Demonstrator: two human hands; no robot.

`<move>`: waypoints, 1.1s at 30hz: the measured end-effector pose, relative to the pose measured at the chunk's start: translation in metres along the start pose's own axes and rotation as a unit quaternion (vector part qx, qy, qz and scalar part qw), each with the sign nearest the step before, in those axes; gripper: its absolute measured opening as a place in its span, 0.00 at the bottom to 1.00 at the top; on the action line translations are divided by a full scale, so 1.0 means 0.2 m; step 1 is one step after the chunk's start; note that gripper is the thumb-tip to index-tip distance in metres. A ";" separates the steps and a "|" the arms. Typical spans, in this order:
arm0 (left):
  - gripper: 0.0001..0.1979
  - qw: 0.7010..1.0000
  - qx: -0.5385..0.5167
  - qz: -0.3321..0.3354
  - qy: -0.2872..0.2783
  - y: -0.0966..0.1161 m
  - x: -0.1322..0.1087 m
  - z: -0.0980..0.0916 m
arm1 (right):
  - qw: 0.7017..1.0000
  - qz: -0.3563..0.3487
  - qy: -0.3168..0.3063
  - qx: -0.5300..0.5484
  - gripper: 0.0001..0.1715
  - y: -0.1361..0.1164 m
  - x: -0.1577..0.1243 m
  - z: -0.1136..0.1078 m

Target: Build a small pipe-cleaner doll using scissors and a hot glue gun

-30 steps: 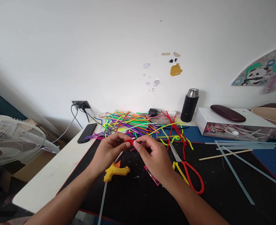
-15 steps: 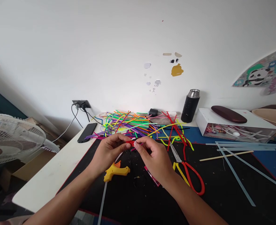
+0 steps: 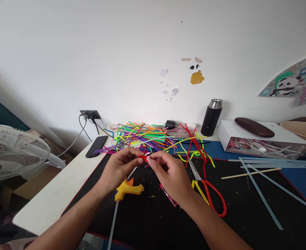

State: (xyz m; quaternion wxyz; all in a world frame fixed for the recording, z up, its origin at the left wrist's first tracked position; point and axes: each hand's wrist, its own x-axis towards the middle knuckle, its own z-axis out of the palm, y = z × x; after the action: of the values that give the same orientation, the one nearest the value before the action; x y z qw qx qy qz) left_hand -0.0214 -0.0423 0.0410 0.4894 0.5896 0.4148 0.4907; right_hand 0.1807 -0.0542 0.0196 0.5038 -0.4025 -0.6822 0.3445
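Note:
Both of my hands meet over the black mat [image 3: 246, 211] and pinch a small red pipe-cleaner piece [image 3: 143, 158] between their fingertips. My left hand [image 3: 121, 167] grips its left end with curled fingers. My right hand [image 3: 171, 175] pinches its right end. Just below my left hand lies a yellow glue gun [image 3: 128, 190] with a clear glue stick trailing toward me. Behind my hands spreads a heap of coloured pipe cleaners [image 3: 145, 137]. Red-handled scissors [image 3: 209, 192] lie right of my right hand.
A black phone [image 3: 96, 146] lies on the white desk at left, under a wall socket with cables. A black flask [image 3: 211, 117] and a white box [image 3: 262, 139] stand at the back right. Long clear glue sticks [image 3: 262, 198] lie at right. A white fan [image 3: 12, 152] stands left.
My hands stay together on the red piece; the fingertips shift slightly as they work it. The view has drifted a little.

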 end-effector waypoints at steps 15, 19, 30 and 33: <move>0.07 0.929 0.333 -0.056 -0.152 -0.10 0.09 -0.09 | 0.986 0.068 0.063 0.139 0.23 0.02 0.04 -0.06; 0.06 0.906 0.388 -0.029 -0.167 -0.14 0.13 -0.05 | 0.981 0.080 0.067 0.163 0.22 0.01 0.05 -0.07; 0.02 0.806 0.549 0.030 -0.219 -0.23 0.16 0.03 | 0.971 0.089 0.093 0.202 0.20 0.02 0.08 -0.11; 0.01 0.800 0.556 0.041 -0.220 -0.23 0.16 0.04 | 0.970 0.093 0.094 0.204 0.21 0.02 0.08 -0.11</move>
State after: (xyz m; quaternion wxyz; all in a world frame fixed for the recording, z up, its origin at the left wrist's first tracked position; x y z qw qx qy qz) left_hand -0.0089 -0.0036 0.0003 0.1345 0.8692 0.4728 0.0525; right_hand 0.2000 -0.0367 0.0285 0.6028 -0.3838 -0.5065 0.4825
